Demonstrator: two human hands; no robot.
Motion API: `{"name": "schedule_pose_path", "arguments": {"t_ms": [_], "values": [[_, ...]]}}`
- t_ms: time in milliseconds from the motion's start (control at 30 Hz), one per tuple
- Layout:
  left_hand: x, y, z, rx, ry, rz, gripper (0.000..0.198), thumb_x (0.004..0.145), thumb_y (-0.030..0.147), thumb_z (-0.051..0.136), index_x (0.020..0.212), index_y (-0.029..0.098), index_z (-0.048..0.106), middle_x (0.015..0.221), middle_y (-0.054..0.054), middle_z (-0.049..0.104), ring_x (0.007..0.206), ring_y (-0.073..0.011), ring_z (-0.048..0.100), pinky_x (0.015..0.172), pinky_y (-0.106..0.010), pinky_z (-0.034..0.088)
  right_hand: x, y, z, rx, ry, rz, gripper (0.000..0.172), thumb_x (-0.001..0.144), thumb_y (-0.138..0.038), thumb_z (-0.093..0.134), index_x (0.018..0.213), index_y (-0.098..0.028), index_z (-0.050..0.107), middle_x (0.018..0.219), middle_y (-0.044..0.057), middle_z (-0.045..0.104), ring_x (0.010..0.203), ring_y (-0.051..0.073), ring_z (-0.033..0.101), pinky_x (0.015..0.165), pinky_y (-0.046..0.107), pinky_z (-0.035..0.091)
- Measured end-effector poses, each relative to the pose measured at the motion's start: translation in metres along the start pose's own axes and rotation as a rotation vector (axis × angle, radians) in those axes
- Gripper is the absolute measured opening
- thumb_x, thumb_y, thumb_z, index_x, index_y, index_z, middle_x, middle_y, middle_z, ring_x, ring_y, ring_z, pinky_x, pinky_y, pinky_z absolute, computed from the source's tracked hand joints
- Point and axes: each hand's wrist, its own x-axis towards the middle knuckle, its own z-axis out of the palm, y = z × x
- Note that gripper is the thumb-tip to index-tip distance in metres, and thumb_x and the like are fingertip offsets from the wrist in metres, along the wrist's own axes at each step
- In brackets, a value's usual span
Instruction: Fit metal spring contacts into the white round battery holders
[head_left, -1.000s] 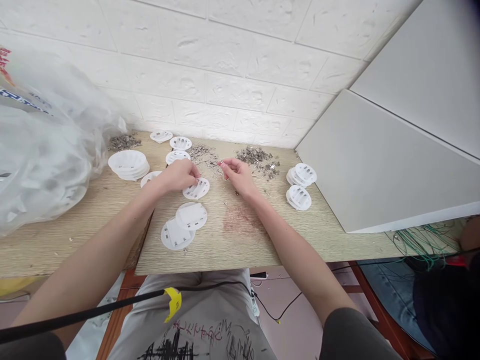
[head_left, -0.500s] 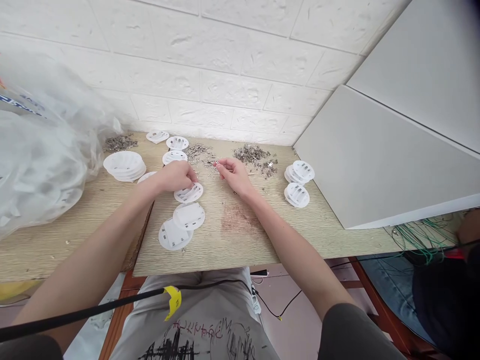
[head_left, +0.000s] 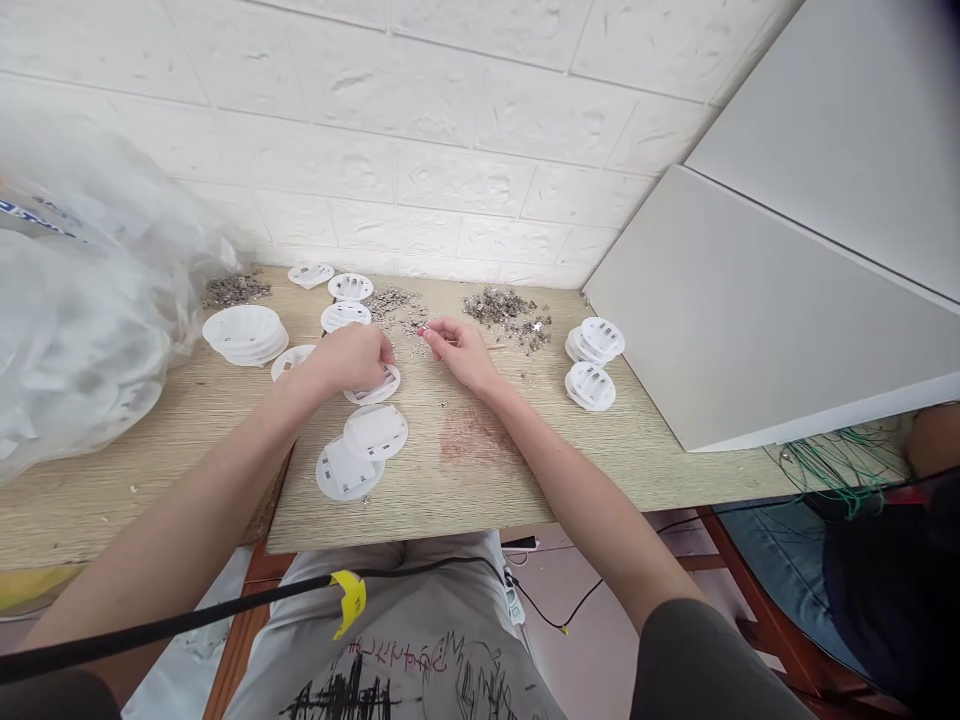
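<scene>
My left hand point(head_left: 351, 355) is curled over a white round plastic disc point(head_left: 377, 386) that lies on the wooden board point(head_left: 480, 470), holding it by its upper edge. My right hand point(head_left: 459, 350) hovers just right of it, thumb and forefinger pinched on a tiny metal clip point(head_left: 421, 329). Loose metal clips point(head_left: 397, 303) are scattered on the board just behind both hands. Two more white discs point(head_left: 364, 448) lie overlapping in front of my left hand.
A stack of white discs point(head_left: 245, 332) and a large clear plastic bag point(head_left: 82, 310) sit at the left. More clips point(head_left: 506, 312) and two small stacks of discs point(head_left: 592, 364) lie at the right, beside a grey slanted panel point(head_left: 750, 310). Green wires point(head_left: 847, 470) hang at the far right.
My left hand has slid the disc a little to the left and covered more of it. My right hand has moved slightly left with the clip.
</scene>
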Motion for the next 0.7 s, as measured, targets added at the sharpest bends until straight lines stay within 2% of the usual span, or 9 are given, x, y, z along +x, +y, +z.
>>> {"name": "schedule_pose_path", "arguments": {"t_ms": [133,300,533,700], "values": [[-0.002,0.002,-0.002,0.067,-0.013,0.037,0.039,0.059,0.019,0.058,0.093,0.022,0.076,0.092,-0.007,0.074,0.086,-0.0286,0.068,0.068,-0.031,0.047,0.000,-0.001,0.000,-0.011,-0.004,0.014,0.014,0.088,-0.029,0.059,0.086,-0.016,0.064,0.069,-0.002,0.061,0.058,0.009,0.051,0.062,0.025,0.041],[-0.001,-0.003,0.002,0.053,0.004,0.071,0.037,0.059,0.019,0.057,0.091,0.022,0.075,0.092,-0.008,0.074,0.085,-0.0286,0.067,0.066,-0.032,0.046,-0.001,-0.003,0.000,-0.025,-0.015,0.023,0.015,0.088,-0.030,0.059,0.086,-0.016,0.064,0.071,-0.002,0.061,0.058,0.009,0.051,0.061,0.025,0.041],[0.004,-0.012,0.005,-0.123,0.000,0.100,0.031,0.056,0.019,0.055,0.080,0.022,0.074,0.081,-0.004,0.072,0.073,-0.0232,0.064,0.063,-0.029,0.046,-0.004,-0.004,-0.001,-0.036,-0.034,0.012,0.017,0.088,-0.032,0.060,0.087,-0.016,0.065,0.072,-0.002,0.060,0.058,0.008,0.050,0.062,0.024,0.041],[0.005,-0.015,0.006,-0.205,0.028,0.101,0.026,0.056,0.019,0.055,0.074,0.022,0.073,0.077,-0.003,0.071,0.072,-0.0233,0.063,0.063,-0.029,0.046,-0.004,-0.005,-0.001,-0.041,-0.046,0.017,0.018,0.088,-0.032,0.059,0.086,-0.016,0.066,0.067,-0.003,0.058,0.057,0.009,0.049,0.059,0.024,0.038]]}}
